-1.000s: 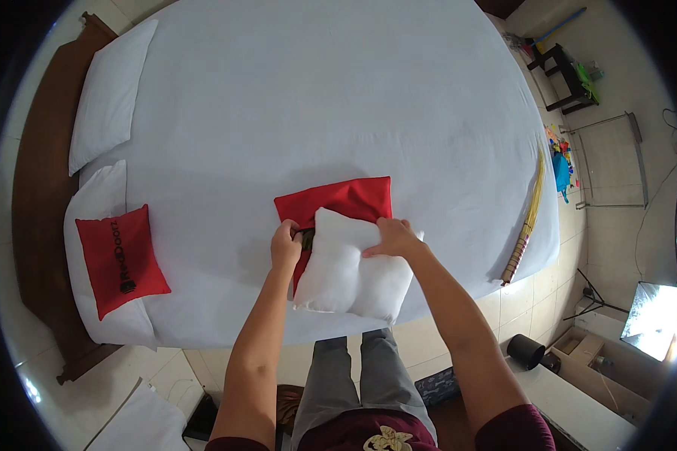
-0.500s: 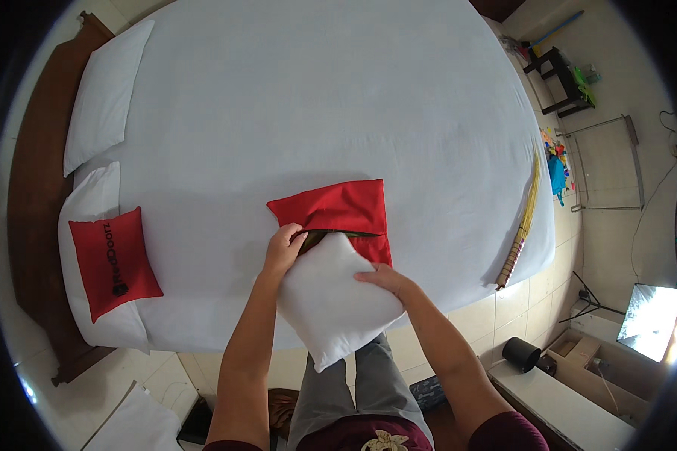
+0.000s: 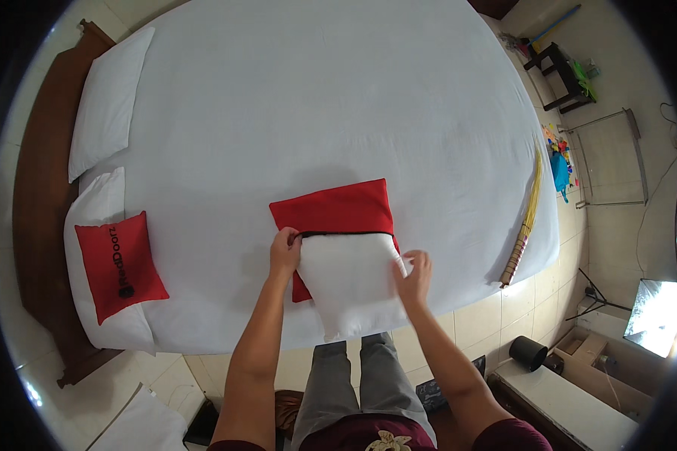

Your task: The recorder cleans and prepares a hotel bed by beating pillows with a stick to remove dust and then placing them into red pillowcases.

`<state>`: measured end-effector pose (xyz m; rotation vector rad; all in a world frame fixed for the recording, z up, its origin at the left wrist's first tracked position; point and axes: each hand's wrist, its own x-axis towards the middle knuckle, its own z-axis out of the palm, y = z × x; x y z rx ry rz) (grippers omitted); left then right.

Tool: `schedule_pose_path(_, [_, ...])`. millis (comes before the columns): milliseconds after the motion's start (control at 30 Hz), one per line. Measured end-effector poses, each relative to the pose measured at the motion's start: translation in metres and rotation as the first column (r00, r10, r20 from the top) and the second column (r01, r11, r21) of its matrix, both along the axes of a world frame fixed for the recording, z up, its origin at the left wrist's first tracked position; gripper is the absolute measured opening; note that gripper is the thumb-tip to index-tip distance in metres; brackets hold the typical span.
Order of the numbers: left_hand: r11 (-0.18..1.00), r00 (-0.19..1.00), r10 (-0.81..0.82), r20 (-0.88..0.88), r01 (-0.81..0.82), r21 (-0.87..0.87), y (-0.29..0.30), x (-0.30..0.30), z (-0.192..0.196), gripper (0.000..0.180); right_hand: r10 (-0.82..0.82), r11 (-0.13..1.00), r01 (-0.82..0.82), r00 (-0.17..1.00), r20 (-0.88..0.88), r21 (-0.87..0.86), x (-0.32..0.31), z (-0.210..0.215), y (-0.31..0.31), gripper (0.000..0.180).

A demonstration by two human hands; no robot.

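A white cushion insert lies at the bed's near edge, its far part tucked inside a red cushion cover. The cover's dark-edged opening runs across the insert, and a strip of red shows beneath it at the left. My left hand pinches the left end of that opening. At the insert's right side, my right hand has its fingers apart and slightly blurred, holding nothing that I can see. The insert's near corner sticks out toward me.
The bed has a white sheet. At the left, a finished red cushion leans on a white pillow, with another pillow beyond. A stick broom lies along the right edge. A black bin stands lower right.
The insert has gone farther into the cover and now lies flatter on the bed. My right hand has released its near right side and shifted a little to the right.
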<state>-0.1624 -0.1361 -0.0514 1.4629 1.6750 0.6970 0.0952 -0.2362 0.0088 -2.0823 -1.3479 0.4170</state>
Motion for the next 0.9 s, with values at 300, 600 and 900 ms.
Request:
schedule_pose_path(300, [0.997, 0.997, 0.01, 0.078, -0.003, -0.079, -0.003, 0.005, -0.007, 0.009, 0.617, 0.759, -0.572, 0.482, 0.622, -0.31, -0.073, -0.028, -0.091, 0.075])
schedule_pose_path(600, [0.96, 0.947, -0.051, -0.318, 0.134, 0.246, -0.002, 0.013, 0.042, 0.007, 0.585, 0.803, -0.522, 0.782, 0.215, -0.286, -0.041, 0.028, -0.025, 0.076])
schedule_pose_path(900, [0.944, 0.876, -0.166, -0.453, 0.274, 0.185, -0.025, 0.021, 0.077, 0.007, 0.454, 0.866, -0.388, 0.875, 0.168, -0.314, -0.043, 0.033, -0.02, 0.069])
